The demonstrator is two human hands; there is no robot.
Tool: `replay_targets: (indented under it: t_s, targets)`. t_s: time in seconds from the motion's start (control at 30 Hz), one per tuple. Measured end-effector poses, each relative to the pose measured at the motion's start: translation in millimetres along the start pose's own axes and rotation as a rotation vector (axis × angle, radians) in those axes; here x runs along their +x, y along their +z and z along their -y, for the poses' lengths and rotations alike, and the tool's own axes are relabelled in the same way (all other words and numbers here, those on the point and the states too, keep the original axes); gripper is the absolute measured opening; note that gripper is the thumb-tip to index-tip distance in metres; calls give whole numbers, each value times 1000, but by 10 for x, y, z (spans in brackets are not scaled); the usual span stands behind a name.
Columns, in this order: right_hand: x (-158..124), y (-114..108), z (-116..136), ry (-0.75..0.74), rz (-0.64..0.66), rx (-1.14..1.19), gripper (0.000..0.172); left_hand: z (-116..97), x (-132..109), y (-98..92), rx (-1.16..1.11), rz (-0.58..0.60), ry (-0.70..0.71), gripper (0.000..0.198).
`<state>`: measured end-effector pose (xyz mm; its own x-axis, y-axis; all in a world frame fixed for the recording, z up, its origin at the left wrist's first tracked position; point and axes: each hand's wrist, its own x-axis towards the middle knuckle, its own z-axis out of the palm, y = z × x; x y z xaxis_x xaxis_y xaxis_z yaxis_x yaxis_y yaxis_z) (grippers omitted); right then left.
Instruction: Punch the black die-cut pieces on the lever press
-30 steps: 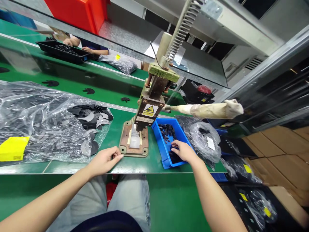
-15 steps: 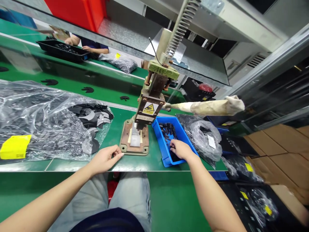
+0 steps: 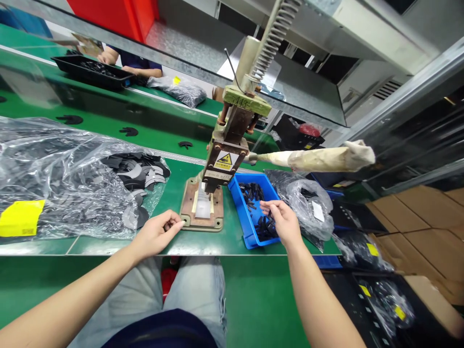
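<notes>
Small black parts (image 3: 253, 192) lie in the blue bin (image 3: 241, 212), heaped at its far and near ends. Over it, your right hand (image 3: 285, 221) has thumb and fingers drawn together; whether they grip a part cannot be told. Your left hand (image 3: 155, 235), fingers curled, contents unclear, is at the near left corner of the press (image 3: 223, 159). Farther left: a clear bag (image 3: 72, 179) of dark pieces.

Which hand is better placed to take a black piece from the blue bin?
Probably the right hand: its fingers are over the blue bin; the left hand is by the press base.
</notes>
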<state>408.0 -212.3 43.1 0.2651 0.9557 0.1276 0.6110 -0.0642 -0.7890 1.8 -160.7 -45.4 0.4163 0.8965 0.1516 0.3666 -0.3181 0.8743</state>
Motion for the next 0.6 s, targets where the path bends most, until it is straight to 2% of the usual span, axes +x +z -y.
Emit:
replay_targets:
  t_s: [0.07,0.1,0.13,0.2,0.27,0.4,0.5,0.6]
  targets:
    - [-184,250,251,-33,-43,176,39,-250,-3,42,-59,-37,57,24]
    - [-284,410,381,-49,-53,283,35,-396,-5,80,-99,-22,87,22]
    - [-382,584,506,-52,-72,491,29,-541,-6,127,-141,-7,126,22]
    - [-560,939,711,-33,-84,796,24,-787,-1,234,-210,76,205,26]
    - [-698,1254,829,19,-82,952,22,-923,9,327,-244,106,262,32]
    - [-851,1642,827,96,-69,1018,21,-877,-13,365,-245,14,279,16]
    - [-899,1750,740,100,-29,1020,22,-752,-73,302,-208,-31,255,12]
    - [-926,1790,681,97,17,988,21,-674,-125,259,-191,-17,219,14]
